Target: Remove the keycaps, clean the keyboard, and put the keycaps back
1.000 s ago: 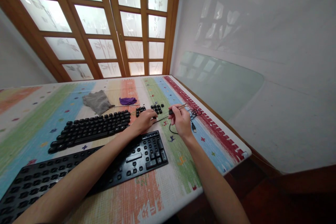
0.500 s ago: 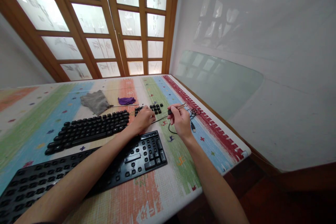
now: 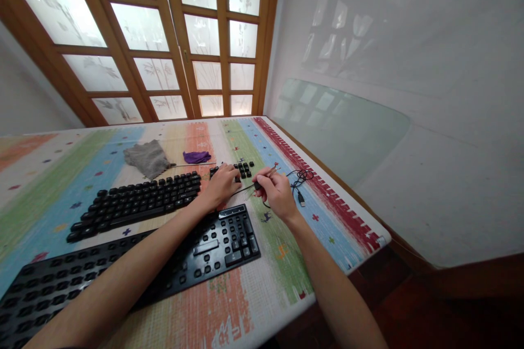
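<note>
Now, both hands at the far black keyboard's right end.

Left hand (image 3: 223, 185) rests curled on the far black keyboard (image 3: 135, 202) at its number-pad end, steadying it; right hand (image 3: 275, 192), just right of that keyboard, pinches a thin stick-like tool (image 3: 268, 173) beside the black USB cable (image 3: 301, 180). Judged step: working keys on the pad; next calls for a fine, steady tip placement.

Striped table mat (image 3: 282, 253): two black keyboards (image 3: 135, 202) (image 3: 123, 267), grey cloth (image 3: 147, 157), purple cloth (image 3: 196, 157), cable (image 3: 301, 177).
</note>
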A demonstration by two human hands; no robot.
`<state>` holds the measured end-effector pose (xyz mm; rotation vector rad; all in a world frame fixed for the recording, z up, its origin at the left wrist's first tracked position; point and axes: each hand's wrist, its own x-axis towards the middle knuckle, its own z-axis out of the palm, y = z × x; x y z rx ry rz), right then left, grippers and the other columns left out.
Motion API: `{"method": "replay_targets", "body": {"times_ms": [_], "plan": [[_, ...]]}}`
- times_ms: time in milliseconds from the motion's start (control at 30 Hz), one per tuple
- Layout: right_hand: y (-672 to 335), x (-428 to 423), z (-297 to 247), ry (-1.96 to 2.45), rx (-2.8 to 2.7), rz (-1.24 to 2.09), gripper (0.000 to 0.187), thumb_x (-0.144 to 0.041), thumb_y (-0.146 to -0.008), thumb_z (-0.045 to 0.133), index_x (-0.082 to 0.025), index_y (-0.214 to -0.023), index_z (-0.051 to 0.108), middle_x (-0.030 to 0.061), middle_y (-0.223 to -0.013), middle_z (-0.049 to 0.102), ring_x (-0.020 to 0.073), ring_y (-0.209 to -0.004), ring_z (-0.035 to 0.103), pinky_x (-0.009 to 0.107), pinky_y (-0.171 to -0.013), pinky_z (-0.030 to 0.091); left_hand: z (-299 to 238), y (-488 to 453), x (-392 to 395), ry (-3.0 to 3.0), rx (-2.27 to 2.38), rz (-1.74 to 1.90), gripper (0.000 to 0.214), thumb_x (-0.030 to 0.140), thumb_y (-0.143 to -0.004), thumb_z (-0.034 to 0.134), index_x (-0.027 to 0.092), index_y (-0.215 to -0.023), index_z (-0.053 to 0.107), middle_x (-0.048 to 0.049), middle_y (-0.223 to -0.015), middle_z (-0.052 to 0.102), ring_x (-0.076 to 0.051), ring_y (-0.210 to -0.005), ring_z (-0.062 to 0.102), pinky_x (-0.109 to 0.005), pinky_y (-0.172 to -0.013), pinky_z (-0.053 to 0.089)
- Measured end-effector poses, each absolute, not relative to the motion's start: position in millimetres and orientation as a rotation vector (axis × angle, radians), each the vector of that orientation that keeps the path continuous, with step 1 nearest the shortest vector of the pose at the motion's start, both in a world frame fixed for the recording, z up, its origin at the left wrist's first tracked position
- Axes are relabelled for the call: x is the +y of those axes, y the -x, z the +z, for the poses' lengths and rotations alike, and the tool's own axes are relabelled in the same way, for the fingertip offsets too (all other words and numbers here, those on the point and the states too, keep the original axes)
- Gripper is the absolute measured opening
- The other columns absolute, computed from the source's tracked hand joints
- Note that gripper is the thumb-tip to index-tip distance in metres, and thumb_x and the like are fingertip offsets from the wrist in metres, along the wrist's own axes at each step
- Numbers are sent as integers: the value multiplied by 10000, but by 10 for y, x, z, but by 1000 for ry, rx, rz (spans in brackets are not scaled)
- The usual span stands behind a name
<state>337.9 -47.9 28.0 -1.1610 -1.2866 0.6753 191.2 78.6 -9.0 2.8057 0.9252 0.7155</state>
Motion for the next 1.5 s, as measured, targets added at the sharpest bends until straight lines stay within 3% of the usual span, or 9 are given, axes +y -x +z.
{"method": "replay_targets", "body": {"times_ms": [400,600,1000,1133,1500], "plan": [[-3410,-579,365,1056,-1867,1196,242,-353,-874,595,-158,-733,571,-36,-530,577,86,-437,516,198,-467,402,-74,-1674,416,-2740,846,583,203,213,-890,535,152,-984,704,-104,-961,704,-248,-944,576,-354,-842,471],[-3406,-570,358,974,-1881,1343,255,-375,-861,608,-155,-740,564,-32,-559,569,104,-486,572,200,-468,418,-93,-1778,396,-2722,778,462,232,175,-913,475,151,-908,705,-90,-868,694,-220,-888,575,-317,-813,465],[-3425,-572,363,971,-2059,1268,290,-374,-904,560,-153,-720,597,-23,-559,611,94,-490,561,207,-523,446,40,-1803,289,-2462,561,447,257,186,-862,492,174,-1029,687,-40,-882,710,-173,-817,643,-261,-758,495],[-3415,-575,377,958,-2068,1182,264,-357,-909,559,-157,-743,607,-21,-590,623,92,-515,567,202,-531,457,87,-1846,256,-2413,556,403,210,178,-843,491,147,-933,678,-47,-848,713,-170,-769,654,-245,-693,495],[-3324,-591,309,997,-1958,1487,316,-440,-862,618,-135,-792,658,8,-607,671,94,-454,590,225,-507,536,41,-1944,347,-2280,466,409,317,215,-846,523,134,-1127,644,-98,-1102,706,-209,-994,661,-322,-876,517]]}}
